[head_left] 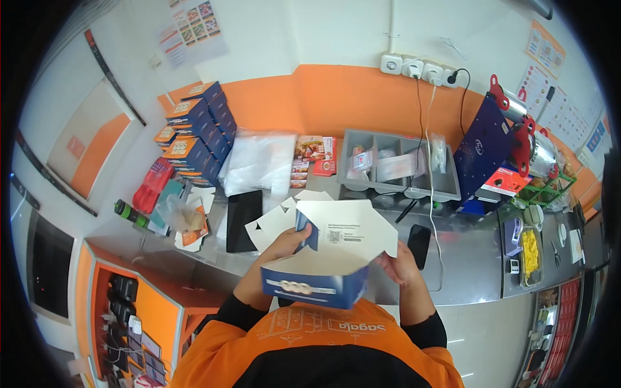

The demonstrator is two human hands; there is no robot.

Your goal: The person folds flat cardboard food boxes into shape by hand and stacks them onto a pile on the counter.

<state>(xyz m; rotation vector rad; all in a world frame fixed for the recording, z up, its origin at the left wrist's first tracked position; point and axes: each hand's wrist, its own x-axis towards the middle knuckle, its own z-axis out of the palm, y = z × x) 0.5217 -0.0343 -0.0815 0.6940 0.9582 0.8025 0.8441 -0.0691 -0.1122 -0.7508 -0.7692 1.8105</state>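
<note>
A partly folded cardboard box point(315, 290), blue outside and white inside, is held in front of my chest, over the counter's front edge. Its lid stands raised, with printed text and a QR code on the inner face. My left hand point(284, 246) is closed on the box's left side, the thumb lying over a blue side flap. On the other side, my right hand point(399, 265) pinches the lower right corner of the lid; some of its fingertips are hidden behind the card. White cut cardboard point(275, 226) with notches shows behind the box, on the counter.
Stacked blue boxes point(197, 129) rise at the back left, beside plastic bags point(262, 158). A black tablet point(244, 221) lies left of the box, a phone point(419, 246) right. A grey divided bin point(401, 161) stands behind, with a white cable point(432, 194) hanging across it.
</note>
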